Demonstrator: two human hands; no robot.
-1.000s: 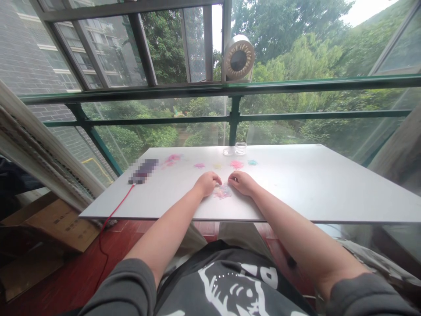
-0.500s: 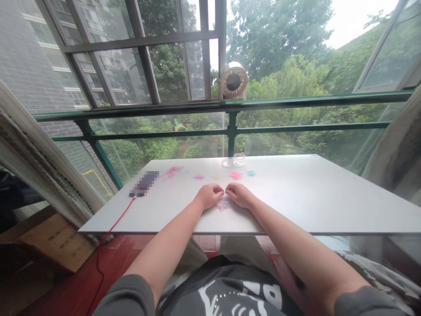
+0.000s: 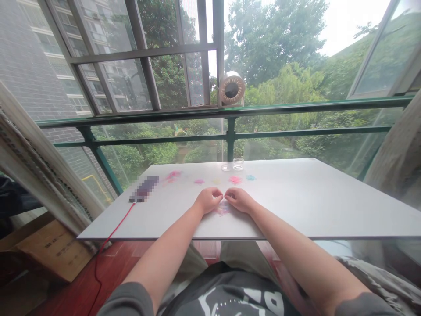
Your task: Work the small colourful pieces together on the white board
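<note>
- The white table (image 3: 312, 202) bears everything. The mixed pile (image 3: 223, 209) lies near its front edge, so a careless wrist could sweep pieces onto the floor.
- The left hand (image 3: 207, 201) and right hand (image 3: 239, 199) are over that pile, fingers curled, tips almost meeting. I cannot tell whether they pinch a piece.
- A phone (image 3: 144, 188) lies well to the left, clear of the hands.
- Two clear cups (image 3: 238, 163) stand at the far edge.
- Small coloured heaps (image 3: 234, 179) lie between the cups and the hands. A forward reach could scatter them.

left hand (image 3: 208, 200) nearer right hand (image 3: 239, 199), fingertips nearly meeting
</note>
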